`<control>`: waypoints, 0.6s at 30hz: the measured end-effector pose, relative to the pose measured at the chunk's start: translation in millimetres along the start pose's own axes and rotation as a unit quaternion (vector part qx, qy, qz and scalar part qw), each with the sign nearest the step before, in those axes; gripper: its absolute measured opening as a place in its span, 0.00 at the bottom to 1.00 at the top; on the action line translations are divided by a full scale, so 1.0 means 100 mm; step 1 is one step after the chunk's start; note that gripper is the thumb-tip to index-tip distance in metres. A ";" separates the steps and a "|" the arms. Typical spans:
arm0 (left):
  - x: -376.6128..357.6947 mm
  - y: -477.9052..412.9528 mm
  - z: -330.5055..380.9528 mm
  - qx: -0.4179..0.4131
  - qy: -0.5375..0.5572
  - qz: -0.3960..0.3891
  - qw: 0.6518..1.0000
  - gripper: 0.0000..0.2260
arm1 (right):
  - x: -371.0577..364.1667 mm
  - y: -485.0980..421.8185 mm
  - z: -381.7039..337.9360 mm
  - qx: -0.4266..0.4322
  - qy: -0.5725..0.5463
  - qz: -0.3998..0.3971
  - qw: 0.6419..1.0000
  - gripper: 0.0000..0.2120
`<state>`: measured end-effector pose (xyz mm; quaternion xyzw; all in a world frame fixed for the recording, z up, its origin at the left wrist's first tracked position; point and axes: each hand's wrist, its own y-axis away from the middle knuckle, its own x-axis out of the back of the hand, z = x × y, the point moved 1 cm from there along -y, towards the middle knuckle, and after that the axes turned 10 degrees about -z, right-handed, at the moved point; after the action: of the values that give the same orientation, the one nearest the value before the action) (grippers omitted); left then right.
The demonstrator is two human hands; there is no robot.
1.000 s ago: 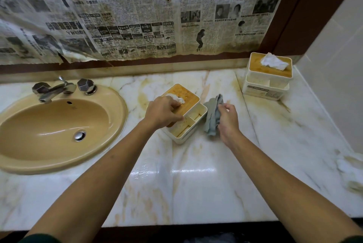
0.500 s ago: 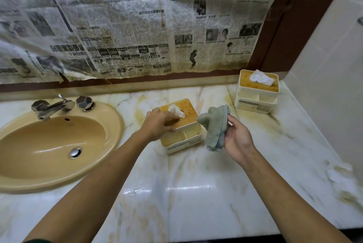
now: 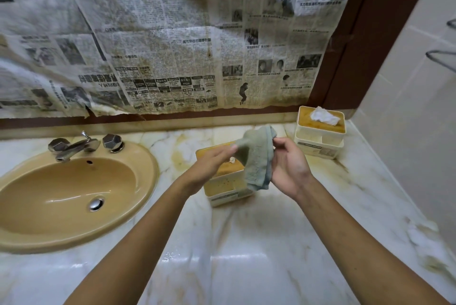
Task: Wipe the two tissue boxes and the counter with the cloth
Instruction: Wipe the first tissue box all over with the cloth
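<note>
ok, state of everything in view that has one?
counter: glossy, yellow-stained
near tissue box: upright on counter, tissue poking out
far tissue box: upright by back wall, tissue poking out
cloth: bunched, held up over near tissue box
left hand: pinches cloth's left edge
right hand: grips cloth's top right
tap: no water running
sink: no standing water

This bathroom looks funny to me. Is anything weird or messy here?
Yes. Stained newspaper hangs above the counter, its lower edge torn at the left. Yellow-brown stains mark the marble around the near tissue box and the far tissue box.
</note>
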<state>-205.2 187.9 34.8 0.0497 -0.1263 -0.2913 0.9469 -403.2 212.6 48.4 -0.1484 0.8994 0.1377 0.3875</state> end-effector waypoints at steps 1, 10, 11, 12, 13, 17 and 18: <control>0.01 0.00 0.03 -0.006 0.011 -0.001 1.000 0.16 | -0.05 -0.02 -0.03 -0.002 0.010 -0.011 1.000 0.24; 0.30 0.03 0.41 -0.079 0.141 0.078 0.984 0.12 | -0.30 -0.05 -0.35 -0.004 0.336 0.008 0.942 0.25; 0.29 0.04 0.42 -0.076 0.150 0.074 0.983 0.12 | -0.31 -0.05 -0.35 0.003 0.343 0.004 0.939 0.25; 0.28 0.05 0.41 -0.072 0.153 0.072 0.983 0.12 | -0.31 -0.05 -0.35 0.012 0.348 0.002 0.938 0.25; 0.26 0.06 0.39 -0.067 0.154 0.073 0.983 0.12 | -0.31 -0.05 -0.34 0.022 0.348 0.002 0.937 0.24; 0.21 0.12 0.23 -0.044 0.150 0.037 0.987 0.16 | -0.19 -0.03 -0.20 0.032 0.279 0.016 0.960 0.19; 0.20 0.12 0.20 -0.049 0.137 0.034 0.989 0.17 | -0.16 -0.01 -0.15 0.028 0.261 0.020 0.965 0.18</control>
<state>-188.0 185.9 59.8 0.0386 0.0170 -0.2554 0.9659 -402.1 208.4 70.0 -0.1501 0.9756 0.0767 0.1405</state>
